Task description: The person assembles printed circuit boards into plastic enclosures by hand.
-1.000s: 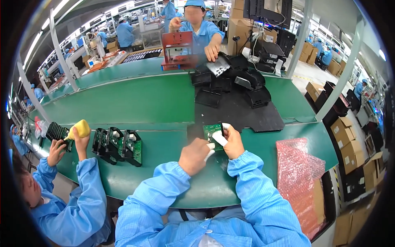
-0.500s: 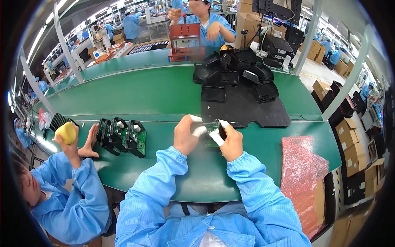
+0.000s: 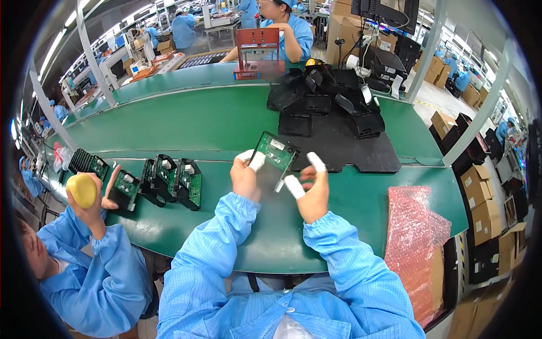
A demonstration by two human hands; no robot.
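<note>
White finger covers are on the fingertips of both my hands. Between the thumb and fingers of my left hand (image 3: 245,179) is a green circuit board (image 3: 275,152) with a dark edge, held tilted above the green bench. My right hand (image 3: 312,193) is just to the right of the board, thumb and forefinger spread apart and nothing between them. A small light piece sticks out at the board's lower corner; I cannot make out what it is. Several similar boards in black housings (image 3: 188,183) stand upright on the bench to the left.
A co-worker at the left holds a yellow rounded object (image 3: 82,191) and touches another board (image 3: 123,189). Black plastic housings (image 3: 324,99) are piled on a dark mat (image 3: 333,150) ahead. Pink bubble wrap (image 3: 409,248) lies at the right. A red fixture (image 3: 258,38) stands at the far side.
My right hand has let go of the board and opened. My left hand has turned the board up, its face now showing. The co-worker at the left has moved another board beside the standing ones.
</note>
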